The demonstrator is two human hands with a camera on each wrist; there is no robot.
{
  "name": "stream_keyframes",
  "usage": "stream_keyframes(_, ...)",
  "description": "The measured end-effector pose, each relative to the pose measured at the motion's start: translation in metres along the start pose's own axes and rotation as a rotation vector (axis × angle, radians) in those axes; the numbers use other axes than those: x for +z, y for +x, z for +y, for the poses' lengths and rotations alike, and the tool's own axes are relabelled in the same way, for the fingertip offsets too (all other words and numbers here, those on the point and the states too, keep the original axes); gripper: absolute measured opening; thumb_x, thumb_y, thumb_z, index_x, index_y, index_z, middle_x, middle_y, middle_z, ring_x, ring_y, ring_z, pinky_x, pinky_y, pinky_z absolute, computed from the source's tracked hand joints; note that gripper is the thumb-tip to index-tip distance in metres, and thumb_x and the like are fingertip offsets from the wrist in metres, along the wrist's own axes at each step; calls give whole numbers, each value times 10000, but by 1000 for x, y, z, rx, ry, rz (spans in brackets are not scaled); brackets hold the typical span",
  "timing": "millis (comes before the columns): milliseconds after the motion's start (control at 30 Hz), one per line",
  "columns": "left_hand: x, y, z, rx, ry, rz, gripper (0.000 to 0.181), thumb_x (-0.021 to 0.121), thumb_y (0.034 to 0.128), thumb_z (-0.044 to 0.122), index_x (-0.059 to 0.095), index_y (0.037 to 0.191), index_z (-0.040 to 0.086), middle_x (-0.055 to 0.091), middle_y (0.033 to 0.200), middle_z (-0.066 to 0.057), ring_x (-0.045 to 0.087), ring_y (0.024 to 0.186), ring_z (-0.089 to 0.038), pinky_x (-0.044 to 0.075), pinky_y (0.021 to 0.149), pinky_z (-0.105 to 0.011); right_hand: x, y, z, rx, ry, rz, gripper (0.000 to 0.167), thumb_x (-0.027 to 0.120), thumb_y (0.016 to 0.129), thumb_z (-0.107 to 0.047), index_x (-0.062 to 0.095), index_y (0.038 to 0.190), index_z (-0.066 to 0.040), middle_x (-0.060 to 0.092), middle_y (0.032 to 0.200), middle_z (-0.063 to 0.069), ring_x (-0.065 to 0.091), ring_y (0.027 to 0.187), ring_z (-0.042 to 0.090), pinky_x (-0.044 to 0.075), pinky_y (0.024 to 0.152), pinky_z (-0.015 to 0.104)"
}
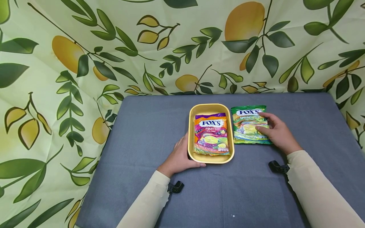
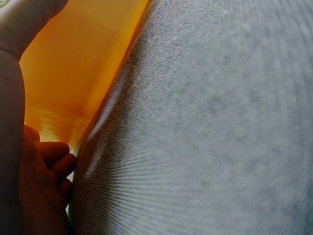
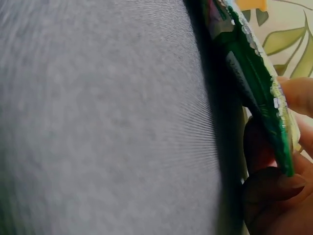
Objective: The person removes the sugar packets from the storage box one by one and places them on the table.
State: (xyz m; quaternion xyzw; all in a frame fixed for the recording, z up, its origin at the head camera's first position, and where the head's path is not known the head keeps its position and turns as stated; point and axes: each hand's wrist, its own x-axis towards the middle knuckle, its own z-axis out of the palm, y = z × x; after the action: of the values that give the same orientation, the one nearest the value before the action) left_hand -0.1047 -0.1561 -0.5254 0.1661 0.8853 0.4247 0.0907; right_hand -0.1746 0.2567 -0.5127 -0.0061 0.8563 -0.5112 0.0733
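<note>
A yellow tray (image 1: 191, 139) stands on the grey cloth, with an orange and purple bag of Fox's Fruits candy (image 1: 211, 134) lying inside it. My left hand (image 1: 181, 156) grips the tray's near left corner, thumb along the front wall and fingers along the left side. The left wrist view shows the tray's outer wall (image 2: 83, 54) close by, with curled fingers (image 2: 56, 159) against it. To the right of the tray is a green bag of Fox's Spring Tea candy (image 1: 247, 123). My right hand (image 1: 278, 131) pinches its right edge; in the right wrist view, fingers reach under the green bag (image 3: 259, 93).
Grey cloth (image 1: 142, 136) covers the table. A hanging fabric printed with lemons and leaves (image 1: 159, 47) borders the back and left. Black wrist cameras are strapped to both forearms, the left one (image 1: 176, 187) and the right one (image 1: 278, 167).
</note>
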Motion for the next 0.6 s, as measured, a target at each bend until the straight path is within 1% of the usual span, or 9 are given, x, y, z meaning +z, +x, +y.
stream_keyframes(100, 0, 0, -1, 0, 0, 0, 1454, 982, 693, 644, 58, 1765, 307, 349, 1699, 48, 295, 1553, -181, 223, 1235, -617, -1, 0, 2, -17, -51, 31, 662, 732, 1074, -256, 458, 1632, -26, 552, 1317, 222, 495, 893, 187, 426, 667, 242)
stream_keyframes(167, 0, -1, -1, -5, 1, 0, 1455, 982, 693, 644, 56, 1764, 311, 350, 1698, 42, 298, 1552, -200, 225, 1231, -632, -2, -1, 3, -7, -66, 41, 650, 723, 1079, -271, 467, 1626, -30, 535, 1293, 205, 485, 870, 213, 419, 652, 272)
stream_keyframes(367, 0, -2, -2, 2, -2, 5, 1459, 990, 690, 629, 56, 1764, 307, 350, 1702, 45, 301, 1554, -205, 223, 1229, -639, -7, -4, 6, 26, -71, 62, 655, 687, 1099, -331, 460, 1635, -31, 537, 1462, 277, 499, 915, 240, 426, 686, 279)
stream_keyframes(500, 0, -1, -2, 8, 1, 3, 1454, 985, 696, 632, 57, 1764, 301, 342, 1698, 74, 297, 1547, -164, 224, 1235, -605, -13, -6, 10, 43, -84, 98, 654, 654, 1112, -364, 453, 1641, -37, 570, 1474, 261, 485, 925, 250, 409, 703, 286)
stream_keyframes(600, 1, -1, -3, 11, -3, 0, 1452, 976, 700, 645, 52, 1765, 299, 329, 1700, 88, 287, 1547, -148, 215, 1241, -592, -18, -7, 12, 58, -92, 129, 641, 641, 1119, -356, 448, 1646, -45, 591, 1455, 233, 527, 901, 220, 431, 686, 266)
